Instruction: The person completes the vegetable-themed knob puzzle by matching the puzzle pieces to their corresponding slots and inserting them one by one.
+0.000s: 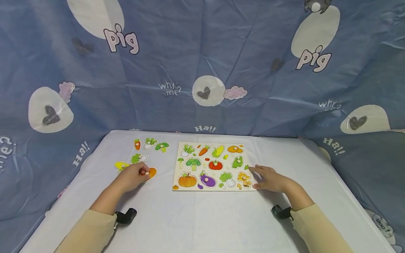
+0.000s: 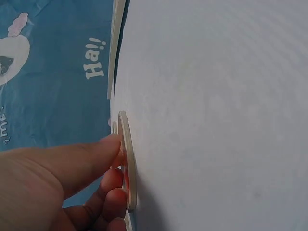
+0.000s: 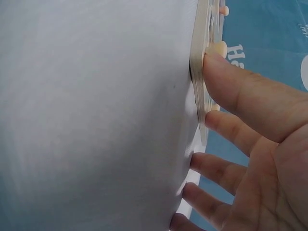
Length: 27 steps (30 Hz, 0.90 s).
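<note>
In the head view, my left hand [image 1: 134, 175] pinches a rounded orange puzzle piece [image 1: 153, 173] by its small knob, at the left part of the table. The left wrist view shows this piece [image 2: 129, 163] edge-on, with thumb and fingertips at its face. My right hand [image 1: 270, 178] rests with spread fingers at the right edge of a vegetable puzzle board [image 1: 197, 187]. In the right wrist view, thumb and index finger touch the board's edge [image 3: 197, 62], while the other fingertips rest on the table. Knobs show on the tomato [image 1: 215, 165] and eggplant [image 1: 207, 180].
Loose pieces lie left of the board: a carrot [image 1: 137, 144], a white radish [image 1: 150, 143], a broccoli [image 1: 162, 147], a leafy cabbage [image 1: 139, 158] and a yellow piece [image 1: 121, 165] partly beside the left hand. A white cloth [image 1: 202, 221] covers the table; a blue printed curtain [image 1: 177, 63] hangs behind.
</note>
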{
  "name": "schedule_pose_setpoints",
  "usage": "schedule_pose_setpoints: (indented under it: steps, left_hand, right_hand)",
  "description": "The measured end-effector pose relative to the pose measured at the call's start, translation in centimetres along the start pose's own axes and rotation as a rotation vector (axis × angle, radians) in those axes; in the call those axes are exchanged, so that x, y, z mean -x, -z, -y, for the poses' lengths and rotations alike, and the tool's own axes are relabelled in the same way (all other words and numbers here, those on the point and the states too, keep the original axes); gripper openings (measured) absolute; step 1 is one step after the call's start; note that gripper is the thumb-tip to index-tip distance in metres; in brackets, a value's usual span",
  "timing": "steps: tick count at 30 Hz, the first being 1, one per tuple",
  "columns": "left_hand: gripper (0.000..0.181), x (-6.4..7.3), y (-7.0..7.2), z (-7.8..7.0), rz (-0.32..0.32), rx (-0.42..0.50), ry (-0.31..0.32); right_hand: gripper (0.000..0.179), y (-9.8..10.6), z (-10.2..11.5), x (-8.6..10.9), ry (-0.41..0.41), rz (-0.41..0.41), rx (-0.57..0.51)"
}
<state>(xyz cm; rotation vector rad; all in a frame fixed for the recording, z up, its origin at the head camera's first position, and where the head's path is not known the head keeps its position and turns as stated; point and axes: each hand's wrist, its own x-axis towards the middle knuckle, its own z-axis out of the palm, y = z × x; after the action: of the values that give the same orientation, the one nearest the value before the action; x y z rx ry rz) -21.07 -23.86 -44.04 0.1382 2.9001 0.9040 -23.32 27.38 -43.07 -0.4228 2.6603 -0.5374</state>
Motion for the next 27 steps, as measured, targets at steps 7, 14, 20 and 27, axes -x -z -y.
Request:
schedule_pose_setpoints:
  steps: [7,14,20,27]
  left_hand:
    - [0.008,-0.1,-0.2,-0.5,0.010,-0.018,0.022]
    - [0.006,-0.1,-0.3,-0.7,0.027,-0.018,0.016]
    - [0.007,-0.1,-0.1,-1.1,0.040,-0.014,0.013]
    - [0.005,-0.3,0.3,-3.3,0.061,0.022,-0.027]
  right_hand:
    - [0.083,0.0,0.2,-0.1,-0.017,-0.004,0.009]
    - [0.082,0.1,0.4,0.2,-0.017,-0.004,-0.007]
    - [0.082,0.1,0.2,0.1,-0.021,0.000,-0.007]
    - [0.086,0.0,-0.1,-0.2,-0.026,0.001,-0.001]
